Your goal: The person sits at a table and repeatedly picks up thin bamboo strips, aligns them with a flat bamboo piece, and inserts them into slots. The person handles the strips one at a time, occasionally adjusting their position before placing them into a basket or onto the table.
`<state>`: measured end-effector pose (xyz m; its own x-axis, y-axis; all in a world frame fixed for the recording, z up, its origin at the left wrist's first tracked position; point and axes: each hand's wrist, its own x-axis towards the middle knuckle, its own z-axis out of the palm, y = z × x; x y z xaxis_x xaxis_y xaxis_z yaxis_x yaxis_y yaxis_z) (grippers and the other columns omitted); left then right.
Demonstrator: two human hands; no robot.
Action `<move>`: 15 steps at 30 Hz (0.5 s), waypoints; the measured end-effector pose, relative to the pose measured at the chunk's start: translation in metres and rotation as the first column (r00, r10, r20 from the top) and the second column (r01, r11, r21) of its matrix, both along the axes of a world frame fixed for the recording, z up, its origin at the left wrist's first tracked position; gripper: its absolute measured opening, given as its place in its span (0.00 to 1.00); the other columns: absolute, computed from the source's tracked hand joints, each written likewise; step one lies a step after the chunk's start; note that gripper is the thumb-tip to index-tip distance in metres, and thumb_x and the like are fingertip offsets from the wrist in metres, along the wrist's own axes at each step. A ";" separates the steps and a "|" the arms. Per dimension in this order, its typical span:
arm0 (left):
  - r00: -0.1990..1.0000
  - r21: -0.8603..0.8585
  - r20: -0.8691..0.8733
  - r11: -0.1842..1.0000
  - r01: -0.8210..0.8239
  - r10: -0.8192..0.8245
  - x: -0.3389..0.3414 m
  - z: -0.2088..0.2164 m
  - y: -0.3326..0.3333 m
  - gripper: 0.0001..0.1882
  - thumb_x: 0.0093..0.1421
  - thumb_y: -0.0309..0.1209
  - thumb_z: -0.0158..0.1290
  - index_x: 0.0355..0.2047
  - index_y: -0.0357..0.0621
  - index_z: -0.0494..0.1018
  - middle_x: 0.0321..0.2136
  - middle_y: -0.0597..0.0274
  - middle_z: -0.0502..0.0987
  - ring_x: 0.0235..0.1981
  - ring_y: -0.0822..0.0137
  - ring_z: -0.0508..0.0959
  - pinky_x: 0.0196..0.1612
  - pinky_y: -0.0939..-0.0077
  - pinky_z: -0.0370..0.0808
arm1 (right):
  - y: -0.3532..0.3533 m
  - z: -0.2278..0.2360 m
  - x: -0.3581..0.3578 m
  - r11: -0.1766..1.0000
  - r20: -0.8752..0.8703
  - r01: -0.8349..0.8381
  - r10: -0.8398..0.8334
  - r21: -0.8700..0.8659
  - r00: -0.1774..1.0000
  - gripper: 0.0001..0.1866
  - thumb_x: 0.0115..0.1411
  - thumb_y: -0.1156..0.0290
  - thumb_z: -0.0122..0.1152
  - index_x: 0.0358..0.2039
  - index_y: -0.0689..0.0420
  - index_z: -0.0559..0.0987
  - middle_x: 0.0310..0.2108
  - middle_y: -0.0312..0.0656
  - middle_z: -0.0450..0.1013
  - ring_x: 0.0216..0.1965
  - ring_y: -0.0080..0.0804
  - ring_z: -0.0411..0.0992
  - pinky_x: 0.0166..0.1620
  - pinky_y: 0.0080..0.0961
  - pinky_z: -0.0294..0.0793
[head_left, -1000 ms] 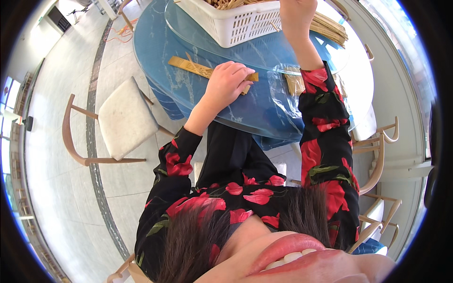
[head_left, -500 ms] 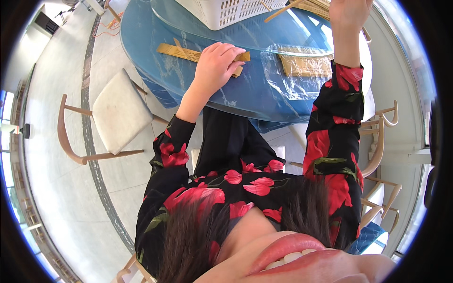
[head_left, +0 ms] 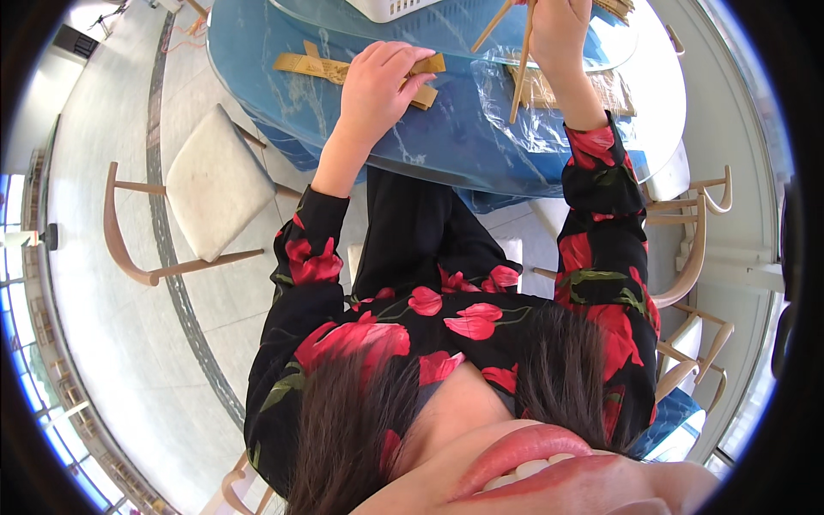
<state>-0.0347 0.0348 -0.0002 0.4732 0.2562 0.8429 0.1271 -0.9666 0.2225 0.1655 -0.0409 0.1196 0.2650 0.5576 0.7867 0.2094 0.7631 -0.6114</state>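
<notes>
My left hand rests on the table with its fingers curled over flat brown paper sleeves, which cross one another and stick out on both sides of it. It grips one of them between thumb and fingers. Farther right, my right hand is raised near the top edge, closed round wooden chopsticks that point down toward the table. Below it lies a clear plastic bag with a stack of brown paper sleeves in it.
A blue marbled table carries a raised glass turntable with a white slotted basket on it. More chopsticks lie at the far right. A cream-seated chair stands left, and other chairs stand right.
My right hand has come back from the far right, nearer and leftward, and chopsticks now show in it. My left hand stays on the paper sleeves. The whole view has shifted slightly.
</notes>
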 end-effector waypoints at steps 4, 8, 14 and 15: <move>1.000 -0.007 -0.001 1.000 -0.003 0.003 0.001 0.000 -0.001 0.17 0.51 0.30 0.70 0.42 0.46 0.81 0.35 0.65 0.82 0.38 0.59 0.80 0.42 0.65 0.77 | 0.007 -0.003 -0.004 0.957 -0.283 -0.258 0.286 0.134 0.915 0.17 0.80 0.58 0.43 0.45 0.58 0.73 0.20 0.27 0.55 0.18 0.15 0.51 0.23 0.17 0.52; 1.000 -0.008 0.010 1.000 0.005 -0.005 0.000 -0.001 0.000 0.16 0.52 0.31 0.70 0.42 0.47 0.81 0.36 0.65 0.82 0.39 0.60 0.80 0.43 0.65 0.77 | 0.000 0.017 -0.008 0.786 -0.436 -0.561 0.614 0.260 0.658 0.18 0.79 0.55 0.43 0.36 0.55 0.69 0.20 0.28 0.54 0.17 0.16 0.50 0.22 0.17 0.50; 1.000 -0.017 0.008 1.000 -0.015 0.015 -0.003 -0.001 0.001 0.17 0.52 0.31 0.70 0.42 0.47 0.81 0.36 0.66 0.82 0.39 0.60 0.80 0.43 0.66 0.77 | -0.014 0.006 -0.019 0.965 -0.198 -0.243 0.220 -0.100 0.955 0.21 0.79 0.51 0.41 0.32 0.53 0.65 0.20 0.30 0.54 0.17 0.18 0.51 0.22 0.18 0.51; 1.000 -0.016 0.011 1.000 -0.015 0.015 -0.002 -0.001 0.000 0.17 0.52 0.31 0.70 0.42 0.47 0.81 0.36 0.66 0.82 0.39 0.60 0.80 0.43 0.66 0.77 | -0.012 -0.004 -0.017 0.966 -0.174 -0.241 0.222 -0.097 0.959 0.21 0.79 0.51 0.41 0.32 0.53 0.65 0.20 0.30 0.54 0.17 0.18 0.52 0.22 0.18 0.51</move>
<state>-0.0370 0.0352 -0.0011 0.4597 0.2763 0.8440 0.1391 -0.9610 0.2389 0.1485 -0.0524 0.1158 0.2353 0.7034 0.6708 -0.0724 0.7009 -0.7096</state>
